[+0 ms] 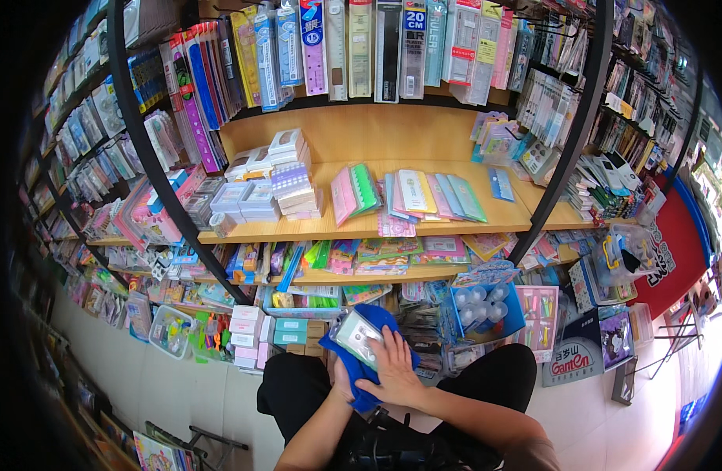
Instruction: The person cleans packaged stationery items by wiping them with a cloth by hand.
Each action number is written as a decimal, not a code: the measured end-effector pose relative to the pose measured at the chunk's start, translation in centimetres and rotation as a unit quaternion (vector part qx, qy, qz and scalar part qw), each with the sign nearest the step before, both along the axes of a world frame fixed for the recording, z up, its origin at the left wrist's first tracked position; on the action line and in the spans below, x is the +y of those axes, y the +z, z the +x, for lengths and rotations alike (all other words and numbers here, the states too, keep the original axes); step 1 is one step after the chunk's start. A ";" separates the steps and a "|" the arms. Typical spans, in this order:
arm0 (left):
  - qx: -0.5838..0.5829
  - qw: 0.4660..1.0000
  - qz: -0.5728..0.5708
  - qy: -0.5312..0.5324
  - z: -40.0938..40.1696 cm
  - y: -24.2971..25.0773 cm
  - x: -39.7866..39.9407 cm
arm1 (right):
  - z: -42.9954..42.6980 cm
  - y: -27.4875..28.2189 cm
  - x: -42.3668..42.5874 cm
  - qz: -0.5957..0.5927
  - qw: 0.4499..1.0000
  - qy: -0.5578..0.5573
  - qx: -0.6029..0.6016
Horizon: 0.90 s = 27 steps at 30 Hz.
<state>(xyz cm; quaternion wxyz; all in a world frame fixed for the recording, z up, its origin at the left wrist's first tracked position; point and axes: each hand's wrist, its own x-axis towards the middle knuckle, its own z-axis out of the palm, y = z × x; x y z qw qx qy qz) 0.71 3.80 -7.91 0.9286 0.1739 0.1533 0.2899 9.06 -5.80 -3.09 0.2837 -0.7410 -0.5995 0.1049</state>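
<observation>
A blue cloth (367, 377) lies spread over my left hand (341, 377), which supports it from below. On the cloth rests a pale green packet in clear plastic wrap (355, 337), with a printed label facing up. My right hand (393, 368) lies flat over the lower right part of the packet and the cloth, fingers extended. Both hands are above my lap, in front of the lower shelves. Most of my left hand's fingers are hidden under the cloth.
A wooden shelf (361, 226) ahead holds stacked white boxes (287, 147) and colourful notebooks (417, 191). Packaged rulers (361, 50) hang above. Below stand small cartons (246, 329) and a blue box of clear-capped items (484, 312). Black metal posts (155, 147) frame the shelf.
</observation>
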 end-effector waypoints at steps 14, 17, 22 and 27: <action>-0.064 0.997 -0.031 0.030 -1.3 -0.3 1.9 | -3.3 0.2 1.1 -0.061 0.996 -0.043 -0.052; -0.093 0.993 -0.072 0.027 -1.0 -1.2 2.1 | -3.1 0.2 1.2 -0.060 0.994 -0.057 -0.066; 0.112 0.993 0.017 -0.035 -0.1 -0.2 -1.4 | 0.3 -3.0 4.0 -0.082 0.970 -0.186 0.129; 0.271 0.945 0.185 0.026 0.0 -0.3 -0.6 | -1.9 -8.8 3.9 -0.109 0.935 -0.166 0.295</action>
